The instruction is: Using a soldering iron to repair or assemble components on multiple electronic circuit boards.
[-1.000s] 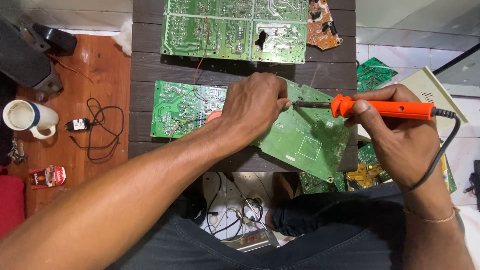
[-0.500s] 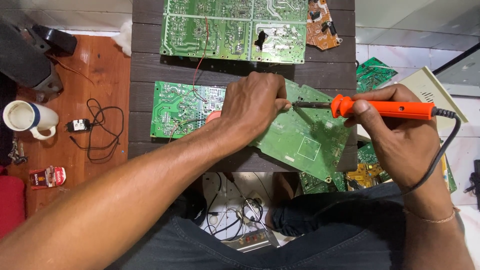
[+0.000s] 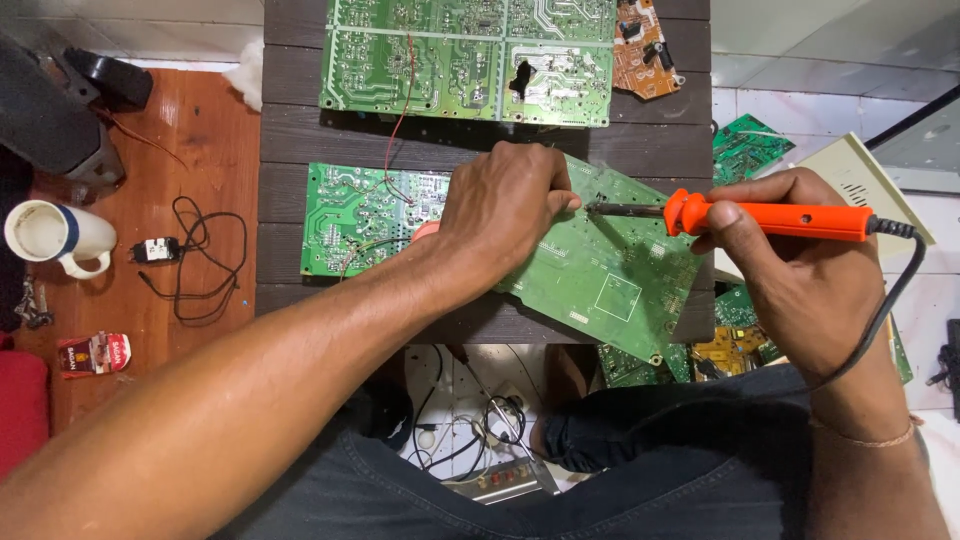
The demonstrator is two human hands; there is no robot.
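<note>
Iron: we are holding the soldering iron [image 3: 770,217] level, its long axis running left-right, tip pointing left over the tilted board [image 3: 610,270].
Right hand: our right hand [image 3: 790,270] is clamping on the orange handle, cord trailing off to the right.
Left hand: our left hand [image 3: 505,210] is pressing down on the board, fingers curled together; we cannot tell what they pinch.
Tip: it is sitting just beside the left fingertips [image 3: 568,202].
Edges: the board's lower right corner is overhanging the dark table [image 3: 290,130].
Room: a flat board [image 3: 365,215] is lying to the left, a large board [image 3: 465,60] beyond; a mug [image 3: 55,235] is standing well apart on the floor.
</note>
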